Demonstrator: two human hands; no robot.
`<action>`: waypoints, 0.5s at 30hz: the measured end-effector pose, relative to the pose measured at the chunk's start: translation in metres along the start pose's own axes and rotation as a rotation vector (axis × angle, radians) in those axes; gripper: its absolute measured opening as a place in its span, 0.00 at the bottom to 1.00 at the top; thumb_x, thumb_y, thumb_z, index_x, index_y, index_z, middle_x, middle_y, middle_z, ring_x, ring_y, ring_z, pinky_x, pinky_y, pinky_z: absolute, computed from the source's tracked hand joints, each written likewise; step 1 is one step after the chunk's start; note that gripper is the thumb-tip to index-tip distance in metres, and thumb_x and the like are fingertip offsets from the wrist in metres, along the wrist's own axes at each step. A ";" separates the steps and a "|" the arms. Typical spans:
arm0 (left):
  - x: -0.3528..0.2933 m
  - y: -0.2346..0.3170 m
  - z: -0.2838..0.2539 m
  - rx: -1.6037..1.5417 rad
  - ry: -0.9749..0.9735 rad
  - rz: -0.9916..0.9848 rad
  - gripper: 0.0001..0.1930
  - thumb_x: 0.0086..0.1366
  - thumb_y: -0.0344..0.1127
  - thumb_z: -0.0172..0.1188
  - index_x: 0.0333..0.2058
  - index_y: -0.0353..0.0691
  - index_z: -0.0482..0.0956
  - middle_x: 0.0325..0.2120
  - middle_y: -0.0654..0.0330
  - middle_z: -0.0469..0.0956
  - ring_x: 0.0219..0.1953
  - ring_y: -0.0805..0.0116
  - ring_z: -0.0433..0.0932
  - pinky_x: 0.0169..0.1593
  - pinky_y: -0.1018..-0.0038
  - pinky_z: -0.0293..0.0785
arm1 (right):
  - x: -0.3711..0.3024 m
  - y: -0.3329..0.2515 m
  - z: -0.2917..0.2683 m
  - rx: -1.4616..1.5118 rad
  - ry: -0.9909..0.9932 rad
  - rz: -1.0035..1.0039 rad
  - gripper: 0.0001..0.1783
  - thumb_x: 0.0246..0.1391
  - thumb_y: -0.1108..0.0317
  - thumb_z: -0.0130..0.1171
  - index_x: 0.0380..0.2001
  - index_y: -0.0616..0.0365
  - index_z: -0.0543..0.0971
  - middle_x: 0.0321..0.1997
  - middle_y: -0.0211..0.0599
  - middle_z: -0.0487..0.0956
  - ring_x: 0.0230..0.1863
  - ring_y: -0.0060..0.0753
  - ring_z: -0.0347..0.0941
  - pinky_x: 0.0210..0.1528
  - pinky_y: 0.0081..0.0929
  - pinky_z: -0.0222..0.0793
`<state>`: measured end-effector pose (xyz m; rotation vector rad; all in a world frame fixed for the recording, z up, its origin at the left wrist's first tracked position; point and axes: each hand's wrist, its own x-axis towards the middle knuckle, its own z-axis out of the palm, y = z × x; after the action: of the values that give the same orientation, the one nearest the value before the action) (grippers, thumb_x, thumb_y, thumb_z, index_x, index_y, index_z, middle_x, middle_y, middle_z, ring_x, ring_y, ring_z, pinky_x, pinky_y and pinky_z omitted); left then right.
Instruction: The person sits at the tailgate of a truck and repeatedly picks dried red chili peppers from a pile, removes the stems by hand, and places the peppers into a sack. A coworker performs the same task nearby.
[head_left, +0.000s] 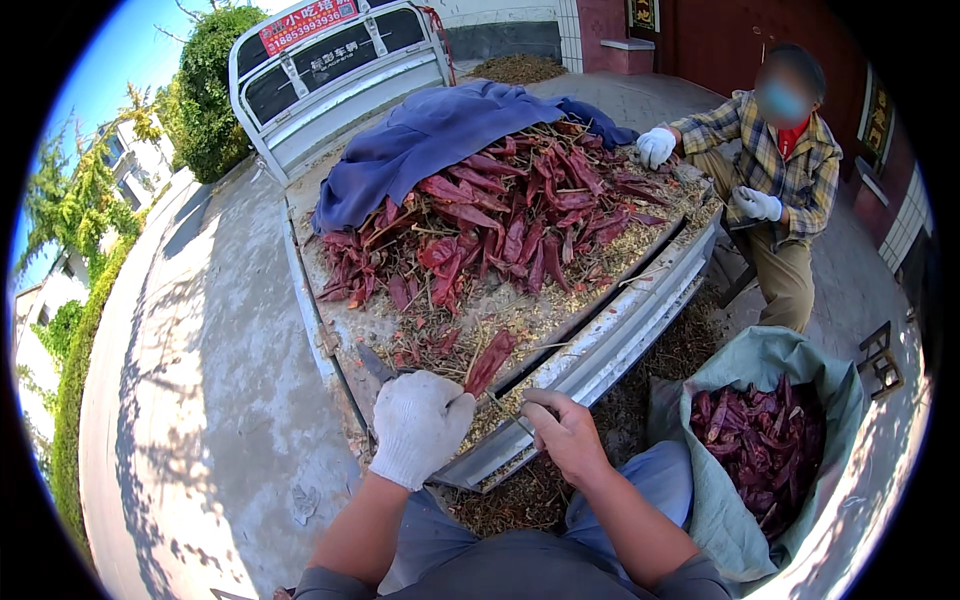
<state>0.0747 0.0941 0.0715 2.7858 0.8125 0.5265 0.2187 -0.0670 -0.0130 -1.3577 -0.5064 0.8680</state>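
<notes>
Green sack (845, 410) and truck bed (355, 325) both hold dried red chillies (765, 440).

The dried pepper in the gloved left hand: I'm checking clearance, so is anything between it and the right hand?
Nothing visible stands between the dried pepper and the bare right hand; a gap separates them.

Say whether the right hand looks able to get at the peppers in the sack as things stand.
Probably yes: the sack stands open beside the right knee, nothing covers its peppers, and the right hand would likely need only to cross that knee.
</notes>
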 end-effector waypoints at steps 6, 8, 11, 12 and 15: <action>-0.070 0.013 0.028 -0.331 -0.150 0.024 0.10 0.61 0.40 0.74 0.35 0.41 0.91 0.31 0.53 0.86 0.39 0.51 0.86 0.44 0.57 0.81 | 0.005 -0.006 -0.001 -0.237 -0.210 -0.108 0.13 0.70 0.63 0.65 0.46 0.64 0.85 0.33 0.31 0.85 0.28 0.20 0.75 0.32 0.30 0.73; -0.063 0.011 0.017 -0.466 -0.153 -0.125 0.11 0.62 0.40 0.75 0.39 0.40 0.92 0.31 0.53 0.86 0.39 0.53 0.87 0.45 0.61 0.82 | -0.003 -0.014 -0.010 -0.522 -0.295 -0.261 0.12 0.68 0.63 0.67 0.42 0.62 0.84 0.33 0.36 0.85 0.29 0.32 0.78 0.34 0.38 0.75; -0.049 0.007 0.009 -0.712 -0.213 -0.147 0.13 0.64 0.36 0.74 0.45 0.38 0.92 0.33 0.53 0.87 0.39 0.57 0.88 0.48 0.65 0.83 | -0.014 -0.024 -0.015 -0.870 -0.365 -0.517 0.13 0.66 0.60 0.68 0.37 0.59 0.82 0.34 0.43 0.83 0.34 0.49 0.81 0.37 0.47 0.77; -0.047 0.005 0.011 -0.690 -0.188 -0.031 0.13 0.64 0.35 0.73 0.46 0.38 0.92 0.34 0.53 0.88 0.39 0.56 0.88 0.47 0.64 0.83 | -0.016 -0.028 -0.013 -0.937 -0.392 -0.536 0.13 0.65 0.59 0.68 0.36 0.59 0.81 0.35 0.44 0.83 0.37 0.55 0.81 0.39 0.49 0.77; -0.047 0.005 0.010 -0.625 -0.201 0.108 0.11 0.65 0.35 0.71 0.44 0.38 0.91 0.36 0.51 0.89 0.40 0.52 0.88 0.46 0.62 0.82 | -0.022 -0.035 -0.013 -1.034 -0.435 -0.541 0.14 0.65 0.58 0.68 0.36 0.57 0.80 0.36 0.45 0.83 0.40 0.59 0.82 0.41 0.52 0.77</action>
<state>0.0440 0.0630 0.0511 2.2576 0.3687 0.4171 0.2242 -0.0918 0.0223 -1.7902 -1.7409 0.4186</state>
